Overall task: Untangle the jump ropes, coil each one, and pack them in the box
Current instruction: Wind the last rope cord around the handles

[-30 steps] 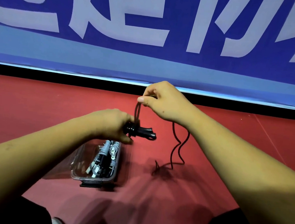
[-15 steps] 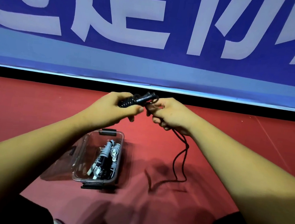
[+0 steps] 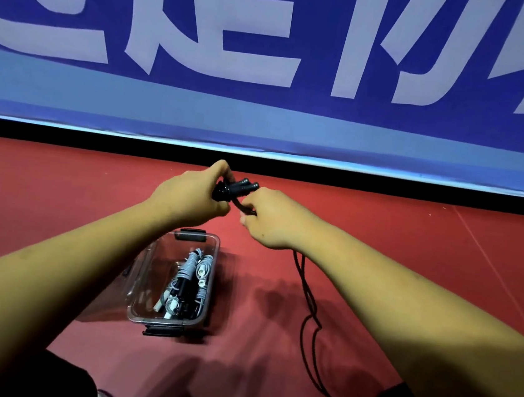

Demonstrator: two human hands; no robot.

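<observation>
Gripping the two black handles (image 3: 239,188) side by side, the left hand (image 3: 188,199) is curling its fingers round them, and the right hand (image 3: 272,222) is pinching the black cord (image 3: 309,305) just beside them. Most of that cord is lying loose on the red floor (image 3: 57,207), so this rope is not coiled yet. Grey ropes (image 3: 192,264) are sitting packed in the clear box (image 3: 171,321).
</observation>
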